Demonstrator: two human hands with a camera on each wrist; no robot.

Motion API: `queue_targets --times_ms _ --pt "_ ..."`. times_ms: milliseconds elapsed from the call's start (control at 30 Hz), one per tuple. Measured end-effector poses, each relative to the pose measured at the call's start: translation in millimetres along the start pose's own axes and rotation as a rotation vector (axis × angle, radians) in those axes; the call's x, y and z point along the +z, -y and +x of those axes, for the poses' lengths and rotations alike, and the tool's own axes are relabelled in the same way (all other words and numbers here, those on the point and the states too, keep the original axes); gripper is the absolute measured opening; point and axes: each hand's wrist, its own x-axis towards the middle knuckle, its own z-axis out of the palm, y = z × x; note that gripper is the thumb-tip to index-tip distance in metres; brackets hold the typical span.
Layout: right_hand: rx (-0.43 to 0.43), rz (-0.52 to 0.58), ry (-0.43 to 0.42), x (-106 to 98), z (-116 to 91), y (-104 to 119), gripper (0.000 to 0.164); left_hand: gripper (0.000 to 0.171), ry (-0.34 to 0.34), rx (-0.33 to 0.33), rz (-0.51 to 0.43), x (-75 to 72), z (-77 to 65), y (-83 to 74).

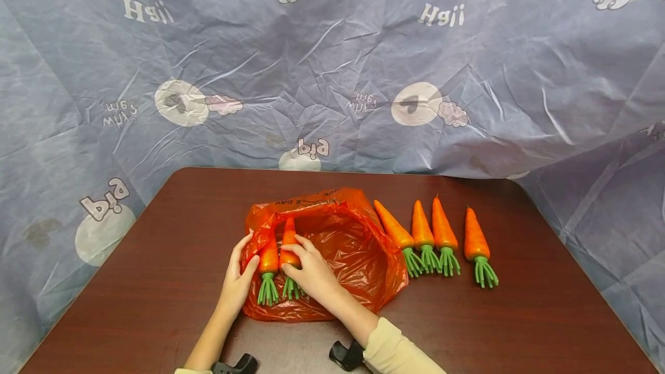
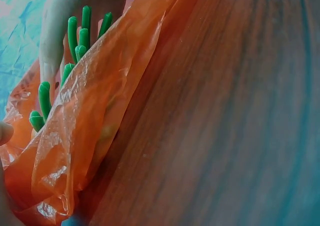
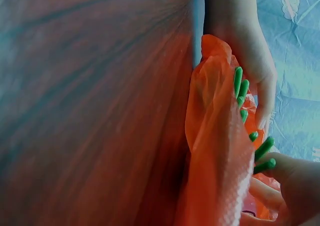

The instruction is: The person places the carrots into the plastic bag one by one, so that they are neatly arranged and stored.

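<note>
An orange-red plastic bag point(image 1: 343, 253) lies on the table with its mouth facing me. Inside it, side by side, are two orange carrots with green stems, the left carrot point(image 1: 268, 261) and the right carrot point(image 1: 288, 238). My left hand point(image 1: 236, 281) grips the bag's left rim, its thumb beside the left carrot. Reaching into the mouth, my right hand point(image 1: 316, 271) holds the right carrot between thumb and fingers. In the left wrist view the green stems point(image 2: 73, 38) stick up past the bag's edge, which hides the carrots' bodies.
Right of the bag lie several more carrots: one leaning carrot point(image 1: 396, 227) close to the bag, a pair in the middle, and a lone carrot point(image 1: 475, 235) farther right. The brown table point(image 1: 171, 247) ends at a printed grey-blue cloth point(image 1: 332, 74).
</note>
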Motion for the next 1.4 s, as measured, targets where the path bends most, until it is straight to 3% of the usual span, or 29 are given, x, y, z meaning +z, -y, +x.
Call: queue_targets --times_ms 300,733,1167,1400 --pt "0.028 0.013 -0.001 -13 -3 4 0.036 0.048 -0.008 0.007 0.008 -0.7 -0.4 -0.1" --pt "-0.007 0.012 -0.053 -37 -14 6 0.036 0.048 -0.007 0.043 -0.001 0.0 0.9 0.2" --pt "-0.150 -0.208 -0.091 -58 -26 1 0.039 0.048 -0.007 0.036 0.002 -0.2 0.8 0.1" --pt "-0.159 -0.262 -0.134 -69 -33 -4 0.039 0.048 -0.008 0.021 0.007 -0.9 0.0 1.9"
